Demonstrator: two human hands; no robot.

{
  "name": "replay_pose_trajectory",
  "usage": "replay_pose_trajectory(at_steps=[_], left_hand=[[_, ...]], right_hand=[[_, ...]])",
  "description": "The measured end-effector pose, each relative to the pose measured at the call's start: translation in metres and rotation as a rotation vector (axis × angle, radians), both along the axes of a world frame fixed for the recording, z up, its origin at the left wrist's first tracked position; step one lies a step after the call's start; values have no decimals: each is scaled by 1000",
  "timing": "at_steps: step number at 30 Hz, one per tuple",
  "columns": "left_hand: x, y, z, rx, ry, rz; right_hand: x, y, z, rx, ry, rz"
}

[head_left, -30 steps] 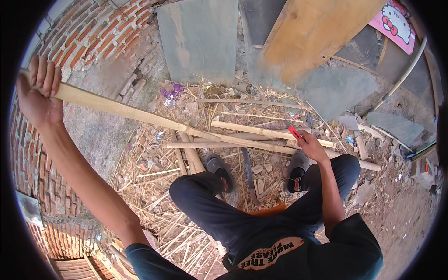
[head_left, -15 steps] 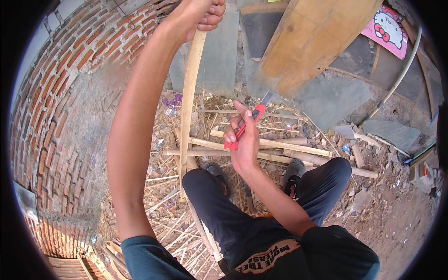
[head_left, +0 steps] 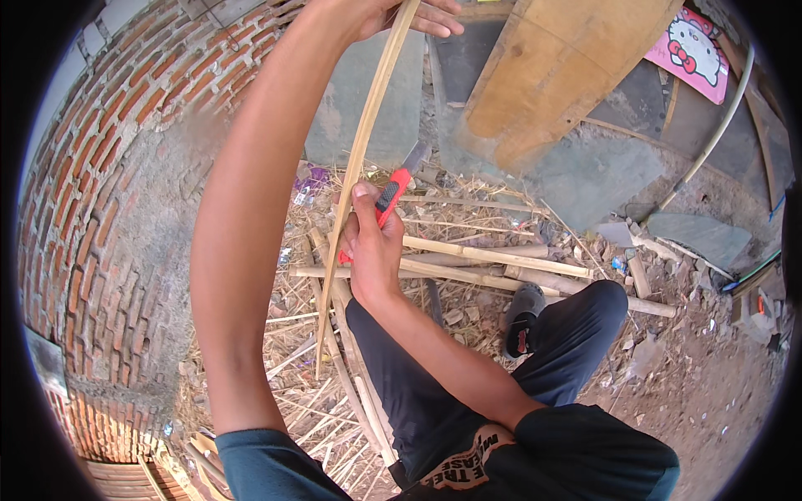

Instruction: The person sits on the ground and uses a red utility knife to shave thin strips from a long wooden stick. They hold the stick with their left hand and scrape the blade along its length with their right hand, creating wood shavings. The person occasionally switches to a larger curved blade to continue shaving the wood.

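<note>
A long pale bamboo strip (head_left: 368,125) stands slanted in front of me, its upper end running out of the top of the view. My left hand (head_left: 401,17) is at the top edge, partly cut off. Its fingers stretch out to the right, and the strip crosses in front of the palm. Lower down, my right hand (head_left: 376,255) is closed round a red utility knife (head_left: 393,196) with a dark grip patch. The knife's blade points up and away, just right of the strip. My right thumb lies against the strip's edge or very close to it.
Several bamboo pieces (head_left: 501,259) lie on the littered ground beyond my knees, among straw-like shavings. A brick wall (head_left: 117,184) runs along the left. Ahead lean grey slabs (head_left: 368,100), a brown board (head_left: 560,67) and a pink cartoon panel (head_left: 693,54).
My right hand with the knife has moved left to the strip. My left hand's fingers have opened from around the strip, which has tilted rightward at the top. My left leg has shifted.
</note>
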State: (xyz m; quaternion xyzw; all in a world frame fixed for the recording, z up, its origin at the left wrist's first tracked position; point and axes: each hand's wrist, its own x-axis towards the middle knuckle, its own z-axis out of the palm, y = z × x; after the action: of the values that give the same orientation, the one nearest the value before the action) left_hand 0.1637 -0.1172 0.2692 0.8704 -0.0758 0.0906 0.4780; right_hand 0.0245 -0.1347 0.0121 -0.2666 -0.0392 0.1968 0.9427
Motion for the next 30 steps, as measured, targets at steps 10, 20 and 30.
replay_pose_trajectory(at_steps=[10,20,30], left_hand=[[-107,133,-86,256,-145,274],[-306,129,-208,286,-8,534],[-273,17,-248,312,241,457]], right_hand=[[60,-38,9,175,96,19],[119,-71,23,372,201,27],[125,-89,41,236,147,97]])
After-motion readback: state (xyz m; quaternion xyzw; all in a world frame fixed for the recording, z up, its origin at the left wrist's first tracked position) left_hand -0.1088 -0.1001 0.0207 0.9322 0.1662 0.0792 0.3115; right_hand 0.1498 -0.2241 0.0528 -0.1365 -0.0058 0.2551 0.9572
